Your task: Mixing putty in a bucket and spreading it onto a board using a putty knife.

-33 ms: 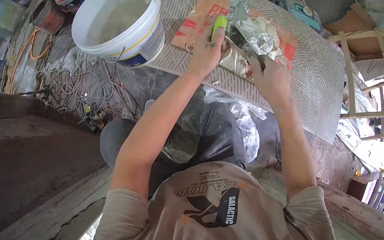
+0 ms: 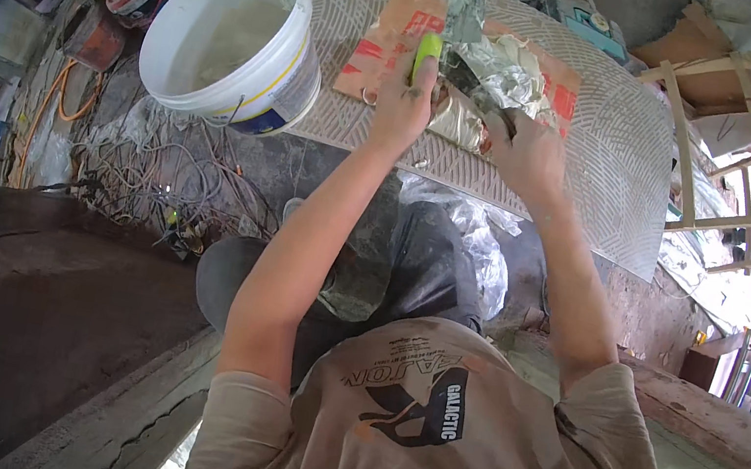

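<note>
Two bare hands are gripping tools over a sheet of cardboard (image 2: 375, 58). The left hand (image 2: 402, 110) is closing around the green handle of a scraper (image 2: 467, 6), whose smeared metal is pointing to twelve o'clock. The right hand (image 2: 529, 159) is clasping a dark blade (image 2: 464, 75), its grip end hidden by the fingers; the blade is slanting toward ten o'clock, near the scraper, though whether they are touching cannot be told. Pale paste (image 2: 513, 77) is lying in a crumpled heap on the cardboard, at twelve o'clock from the right hand. The cardboard is resting on a ridged slab (image 2: 609, 174). From the cardboard, a white bucket (image 2: 309, 64) is standing at nine o'clock, cables (image 2: 175, 173) are tangling at eight, and a wooden frame (image 2: 689, 153) is leaning at three.
</note>
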Demonstrator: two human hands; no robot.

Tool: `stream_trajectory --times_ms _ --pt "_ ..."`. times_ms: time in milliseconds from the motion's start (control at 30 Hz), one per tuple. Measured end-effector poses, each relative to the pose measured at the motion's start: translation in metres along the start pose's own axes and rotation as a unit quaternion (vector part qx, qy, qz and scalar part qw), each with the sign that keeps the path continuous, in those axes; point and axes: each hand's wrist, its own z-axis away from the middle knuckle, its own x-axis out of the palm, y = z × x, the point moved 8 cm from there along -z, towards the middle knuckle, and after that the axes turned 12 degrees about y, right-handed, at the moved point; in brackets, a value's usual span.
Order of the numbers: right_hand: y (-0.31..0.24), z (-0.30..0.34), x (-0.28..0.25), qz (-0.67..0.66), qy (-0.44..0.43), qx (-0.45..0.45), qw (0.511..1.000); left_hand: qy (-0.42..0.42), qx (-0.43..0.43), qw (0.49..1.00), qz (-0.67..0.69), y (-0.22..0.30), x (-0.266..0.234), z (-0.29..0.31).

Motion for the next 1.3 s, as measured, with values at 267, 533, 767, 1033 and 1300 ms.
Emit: stream_trajectory --times_ms 267,533,767,1033,1300 --pt "0.005 0.013 0.022 -0.173 -0.005 0.046 0.984 0.054 0.086 0.995 0.004 0.011 -0.008 0.003" --pt "0.014 0.015 0.072 -0.237 0.004 0.078 0.968 0.022 0.049 0.998 0.015 -0.016 -0.001 0.004" --pt "0.027 0.031 0.111 -0.224 0.040 0.001 0.974 0.026 0.050 0.998 0.019 0.009 0.009 -0.001" --pt "0.072 0.021 0.042 -0.087 -0.082 0.050 0.992 0.054 -0.061 0.992 0.100 0.027 -0.035 -0.026" --pt "0.253 0.023 0.017 -0.158 -0.177 0.349 0.906 0.076 -0.155 0.980 0.104 0.027 -0.040 -0.013"
